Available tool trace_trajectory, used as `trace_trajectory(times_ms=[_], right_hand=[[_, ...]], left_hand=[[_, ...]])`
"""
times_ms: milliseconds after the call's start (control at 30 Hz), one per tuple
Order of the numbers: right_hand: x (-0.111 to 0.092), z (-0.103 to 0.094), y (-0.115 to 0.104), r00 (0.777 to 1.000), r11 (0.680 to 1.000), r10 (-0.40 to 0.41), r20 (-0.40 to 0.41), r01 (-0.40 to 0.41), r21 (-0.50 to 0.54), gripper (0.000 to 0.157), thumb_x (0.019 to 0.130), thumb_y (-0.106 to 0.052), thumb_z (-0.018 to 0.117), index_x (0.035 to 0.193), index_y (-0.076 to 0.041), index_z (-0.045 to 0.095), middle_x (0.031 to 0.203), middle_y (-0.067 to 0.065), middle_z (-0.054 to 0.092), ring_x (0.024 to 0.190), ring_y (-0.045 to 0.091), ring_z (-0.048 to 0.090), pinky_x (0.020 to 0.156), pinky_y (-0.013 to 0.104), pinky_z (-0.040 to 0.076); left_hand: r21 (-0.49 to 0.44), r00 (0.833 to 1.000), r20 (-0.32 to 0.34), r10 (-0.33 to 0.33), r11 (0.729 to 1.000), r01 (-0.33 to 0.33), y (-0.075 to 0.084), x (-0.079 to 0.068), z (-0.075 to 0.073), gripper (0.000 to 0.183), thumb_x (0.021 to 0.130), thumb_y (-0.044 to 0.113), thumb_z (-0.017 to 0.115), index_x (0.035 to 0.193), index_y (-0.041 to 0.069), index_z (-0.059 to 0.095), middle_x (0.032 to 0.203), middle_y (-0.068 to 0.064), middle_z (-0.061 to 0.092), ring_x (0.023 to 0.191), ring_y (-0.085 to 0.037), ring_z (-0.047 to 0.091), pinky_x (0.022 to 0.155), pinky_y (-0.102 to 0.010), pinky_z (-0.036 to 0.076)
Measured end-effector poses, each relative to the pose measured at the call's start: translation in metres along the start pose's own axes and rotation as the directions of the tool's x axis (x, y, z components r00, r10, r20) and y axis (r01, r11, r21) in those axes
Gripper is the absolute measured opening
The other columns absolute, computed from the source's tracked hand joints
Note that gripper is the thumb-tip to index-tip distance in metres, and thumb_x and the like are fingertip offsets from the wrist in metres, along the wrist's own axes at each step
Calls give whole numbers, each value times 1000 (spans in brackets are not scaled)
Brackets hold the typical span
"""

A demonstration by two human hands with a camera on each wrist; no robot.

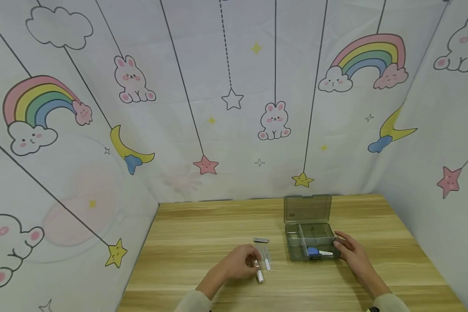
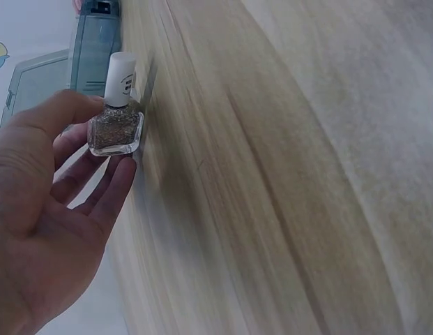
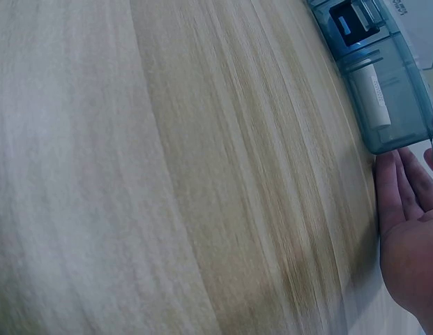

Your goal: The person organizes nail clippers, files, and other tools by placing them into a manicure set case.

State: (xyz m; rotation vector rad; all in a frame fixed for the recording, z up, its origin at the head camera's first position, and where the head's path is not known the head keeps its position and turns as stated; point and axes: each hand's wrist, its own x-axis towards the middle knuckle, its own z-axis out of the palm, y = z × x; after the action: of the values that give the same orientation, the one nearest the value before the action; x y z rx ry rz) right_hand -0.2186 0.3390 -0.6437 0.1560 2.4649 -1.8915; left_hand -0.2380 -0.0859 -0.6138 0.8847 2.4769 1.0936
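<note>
So, left hand (image 1: 239, 262) pinches a glittery polish bottle (image 2: 117, 131); right hand (image 1: 355, 256), fingers straightish, touches the box (image 1: 296, 253) at right.

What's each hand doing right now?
Left hand: holding a glittery glass nail-polish bottle with white cap.
Right hand: open, fingers touching the translucent grey-green plastic compartment box.

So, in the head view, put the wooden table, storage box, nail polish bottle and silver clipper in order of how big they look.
1. Wooden table
2. Storage box
3. Nail polish bottle and silver clipper: too close to rank, as the left fingers may hide part of the bottle.
</note>
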Motion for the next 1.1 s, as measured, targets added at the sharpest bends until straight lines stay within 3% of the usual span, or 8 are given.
trace_trajectory(times_ms=[333,567,667,867,1100], right_hand=[[0,1,-2,1000,1000,-2,-2,2,1,63,111,-34,57,162,-1,37,156,34,45,105,-17,54,84,24,57],[-1,1,-2,1000,1000,2,-7,-2,6,63,112,-32,57,161,1,37,155,35,46,105,-15,54,85,25,57],[-1,1,-2,1000,1000,9,-4,-9,6,63,112,-33,57,161,0,37,155,34,46,105,-15,54,84,25,57],[0,1,-1,1000,1000,2,-8,-1,17,62,111,-32,58,160,0,38,154,35,46,106,-13,55,84,26,57],[-1,2,-1,1000,1000,0,-7,0,19,63,111,-32,59,160,2,38,154,35,46,106,-12,56,84,26,58]], left_hand=[[-37,999,-6,-39,999,39,-2,-5,-2,21,95,12,78,115,11,73,107,8,67,96,-5,65,85,-22,57],[-111,996,-52,-74,992,68,-8,-7,-3,21,97,17,77,117,12,74,110,7,71,99,-6,67,86,-22,57],[-163,994,-89,-62,985,47,-9,-6,-3,23,98,18,77,119,9,73,113,4,72,101,-9,68,88,-24,57],[-236,986,-161,-43,972,4,-3,4,-1,27,100,22,77,122,6,72,116,2,72,104,-11,69,90,-24,58],[-305,985,-173,-26,952,-28,16,22,5,32,101,23,75,126,3,71,116,2,72,104,-10,69,89,-23,58]])
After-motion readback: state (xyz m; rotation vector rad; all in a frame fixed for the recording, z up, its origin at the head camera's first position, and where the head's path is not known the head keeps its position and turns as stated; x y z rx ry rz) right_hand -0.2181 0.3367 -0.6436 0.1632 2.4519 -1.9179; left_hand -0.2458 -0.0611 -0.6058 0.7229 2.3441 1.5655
